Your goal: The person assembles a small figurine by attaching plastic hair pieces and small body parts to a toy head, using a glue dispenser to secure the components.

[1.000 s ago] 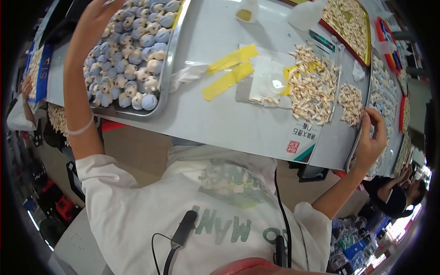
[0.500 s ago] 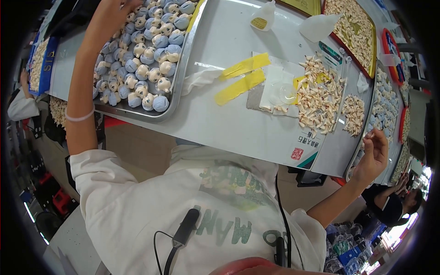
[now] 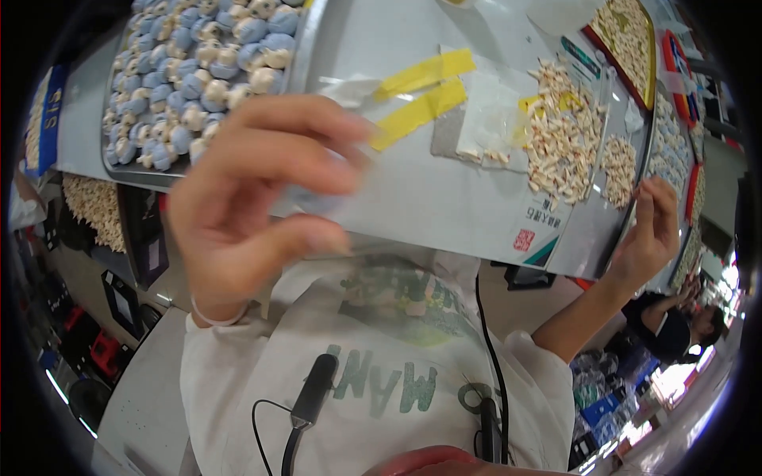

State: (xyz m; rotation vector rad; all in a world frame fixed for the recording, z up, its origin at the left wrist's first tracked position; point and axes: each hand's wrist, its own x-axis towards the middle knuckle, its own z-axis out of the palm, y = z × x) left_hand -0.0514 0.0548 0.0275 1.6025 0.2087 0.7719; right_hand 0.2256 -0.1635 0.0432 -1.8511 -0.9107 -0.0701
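Observation:
My left hand [image 3: 238, 190] is raised in front of the table's near edge, blurred by motion, its fingers curled toward the thumb. Between them shows a smeared pale-blue doll head [image 3: 313, 198]. Behind this hand lies a metal tray [image 3: 305, 47] of small doll heads with blue hair [image 3: 214, 87]. At the right, my right hand [image 3: 647, 230] is closed, fingertips pressed together, beside a tray of blue and cream pieces [image 3: 668, 155]. Whatever it may pinch is too small to make out. Near it is a heap of small cream pointed pieces [image 3: 559, 135].
Two yellow tape strips [image 3: 421, 95] lie mid-table beside a white pad [image 3: 488, 119]. A smaller cream pile [image 3: 617, 170] sits at the right. Farther back stands a red-rimmed tray [image 3: 627, 47]. Another person [image 3: 675, 325] is at the far right.
My left hand has come back from the doll-head tray toward me, with a blue doll head showing in its fingers. My right hand stays near the right-hand tray. The view has shifted slightly.

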